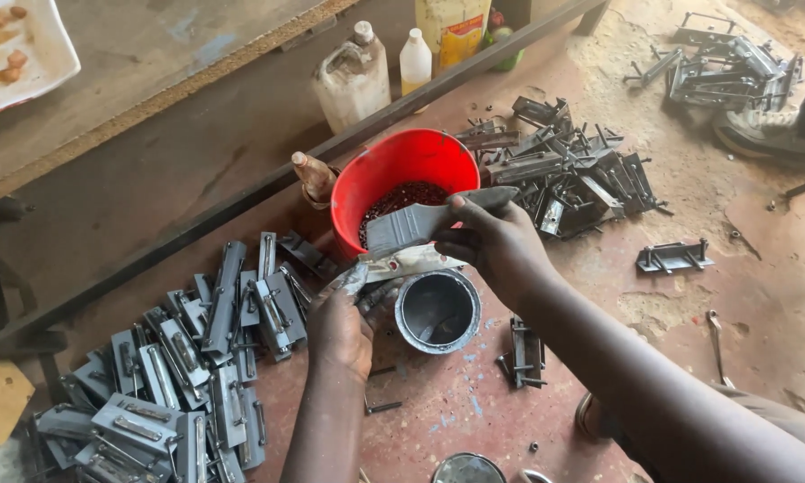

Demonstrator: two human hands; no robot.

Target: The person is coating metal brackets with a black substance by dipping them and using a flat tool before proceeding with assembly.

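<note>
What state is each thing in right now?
Paintbrush: held in right hand, grey-coated.
Metal part: held in left hand, being painted.
Paint tin: open, grey paint inside.
Red bucket: upright, partly filled.
Plastic bottle: capped, upright.

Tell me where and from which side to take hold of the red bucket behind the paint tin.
Probably the red bucket is best gripped at its far rim, coming from above and behind. It stands upright and open, so the rim is exposed there. The near rim is crowded by the right hand with its brush, and a bottle stands close against its left side.
</note>
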